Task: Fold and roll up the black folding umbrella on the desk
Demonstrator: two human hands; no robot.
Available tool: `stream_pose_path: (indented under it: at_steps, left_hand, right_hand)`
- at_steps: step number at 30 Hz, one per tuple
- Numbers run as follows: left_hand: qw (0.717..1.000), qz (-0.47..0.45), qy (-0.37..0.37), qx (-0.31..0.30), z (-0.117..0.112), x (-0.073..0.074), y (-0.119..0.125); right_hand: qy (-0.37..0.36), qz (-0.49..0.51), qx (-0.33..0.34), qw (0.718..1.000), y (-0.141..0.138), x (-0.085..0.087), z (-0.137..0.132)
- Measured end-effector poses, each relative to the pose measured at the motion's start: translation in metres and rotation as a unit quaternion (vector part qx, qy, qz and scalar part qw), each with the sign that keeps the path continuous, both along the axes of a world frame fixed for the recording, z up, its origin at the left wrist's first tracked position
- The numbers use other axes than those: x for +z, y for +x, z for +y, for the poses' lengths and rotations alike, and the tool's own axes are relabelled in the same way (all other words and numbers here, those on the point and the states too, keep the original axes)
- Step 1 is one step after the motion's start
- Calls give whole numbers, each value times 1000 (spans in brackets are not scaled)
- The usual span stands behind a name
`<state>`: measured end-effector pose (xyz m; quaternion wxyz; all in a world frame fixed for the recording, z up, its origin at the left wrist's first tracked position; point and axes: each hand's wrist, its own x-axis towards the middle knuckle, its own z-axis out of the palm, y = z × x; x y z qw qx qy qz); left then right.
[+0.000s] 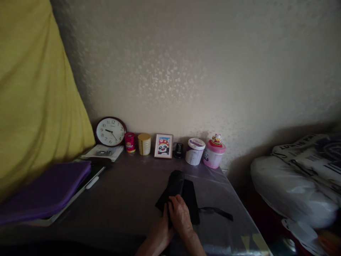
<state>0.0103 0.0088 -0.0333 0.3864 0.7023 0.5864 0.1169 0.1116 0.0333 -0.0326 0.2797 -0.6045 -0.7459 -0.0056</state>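
A black fabric pouch or folded umbrella cover (pixel 178 190) lies on the dark tabletop (pixel 128 199), with a black strap (pixel 217 212) trailing to its right. My right hand (pixel 180 212) rests on the near end of the black item, fingers curled over it. My left hand (pixel 164 221) sits just under and left of the right one, mostly hidden, and touches the same black item. Its fingers do not show clearly.
Along the wall stand a round clock (pixel 110 131), a red tin (pixel 130 142), a yellow tin (pixel 144 144), a framed panda picture (pixel 163 145), a white jar (pixel 195 151) and a pink container (pixel 214 153). A purple sleeve (pixel 45 190) lies left. Bagged bundles (pixel 293 188) pile up right.
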Motion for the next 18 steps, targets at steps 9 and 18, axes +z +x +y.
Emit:
stream_pose_path:
  at_steps: [9,18]
  left_hand:
    - [994,-102,47,4,-5,-11,-16]
    - [995,-96,18,13,0,-6,-7]
  right_hand:
    - [43,-3,48,998,-3,0,-15]
    - [62,5,100,993,0,-2,-16]
